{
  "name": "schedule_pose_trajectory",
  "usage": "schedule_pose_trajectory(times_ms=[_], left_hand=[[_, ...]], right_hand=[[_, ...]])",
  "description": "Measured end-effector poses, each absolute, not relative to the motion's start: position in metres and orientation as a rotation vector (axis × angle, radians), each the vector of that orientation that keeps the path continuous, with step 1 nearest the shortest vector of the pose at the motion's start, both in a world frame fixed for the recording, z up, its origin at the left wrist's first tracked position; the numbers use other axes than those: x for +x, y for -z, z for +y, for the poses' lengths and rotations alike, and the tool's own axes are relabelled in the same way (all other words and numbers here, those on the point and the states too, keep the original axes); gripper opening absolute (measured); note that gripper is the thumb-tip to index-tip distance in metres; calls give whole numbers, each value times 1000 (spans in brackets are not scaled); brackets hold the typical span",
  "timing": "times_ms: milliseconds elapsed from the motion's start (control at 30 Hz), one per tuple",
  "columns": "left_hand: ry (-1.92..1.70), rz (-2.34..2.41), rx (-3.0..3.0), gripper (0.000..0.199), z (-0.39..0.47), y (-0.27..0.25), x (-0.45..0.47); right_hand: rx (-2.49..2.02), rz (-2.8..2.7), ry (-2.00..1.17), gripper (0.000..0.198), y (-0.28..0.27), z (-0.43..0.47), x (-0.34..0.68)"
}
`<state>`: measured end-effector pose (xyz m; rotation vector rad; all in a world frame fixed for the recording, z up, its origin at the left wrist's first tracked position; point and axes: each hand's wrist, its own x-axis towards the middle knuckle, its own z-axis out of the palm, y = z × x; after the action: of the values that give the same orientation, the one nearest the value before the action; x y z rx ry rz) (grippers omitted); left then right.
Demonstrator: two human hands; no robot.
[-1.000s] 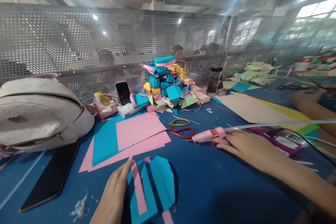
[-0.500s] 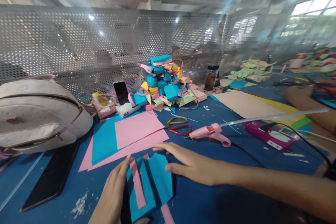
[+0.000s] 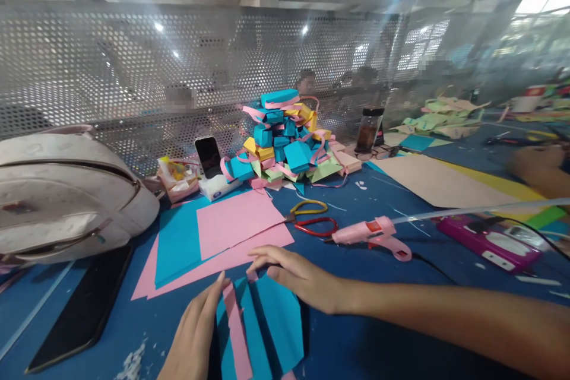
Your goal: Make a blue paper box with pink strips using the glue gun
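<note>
Left of the fingers, a pale backpack (image 3: 71, 190) is standing beyond a flat phone (image 3: 82, 309), which is lying on the bench (image 3: 146, 316). The left fingers (image 3: 209, 303) are lying nearly straight and close together along the left edge of the blue folded paper (image 3: 283, 326); their thumb is not showing, so whether they are gripping cannot be told. The paper is resting between both hands, carrying a pink strip (image 3: 237, 329) just beside the left fingertips. It is probably weighing very little, springing at its folds and creasing under hard pressure, so light holds along its outer edges are looking safest. The right fingers (image 3: 269, 255) are curving over its far edge, parted from their thumb, with nothing visibly gripped. Markings on the backpack and, beyond the left fingers, on the tissue pack (image 3: 225, 187) are appearing too small to read.
</note>
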<state>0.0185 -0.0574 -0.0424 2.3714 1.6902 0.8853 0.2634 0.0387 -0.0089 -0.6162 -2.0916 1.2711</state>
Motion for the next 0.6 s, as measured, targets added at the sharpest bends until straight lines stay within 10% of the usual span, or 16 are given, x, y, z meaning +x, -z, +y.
schedule_pose_trajectory(times_ms=[600], left_hand=[[-905,1789,2273,59,-41,43,19]], right_hand=[[-579,-2161,-1160,56,14,45,264]])
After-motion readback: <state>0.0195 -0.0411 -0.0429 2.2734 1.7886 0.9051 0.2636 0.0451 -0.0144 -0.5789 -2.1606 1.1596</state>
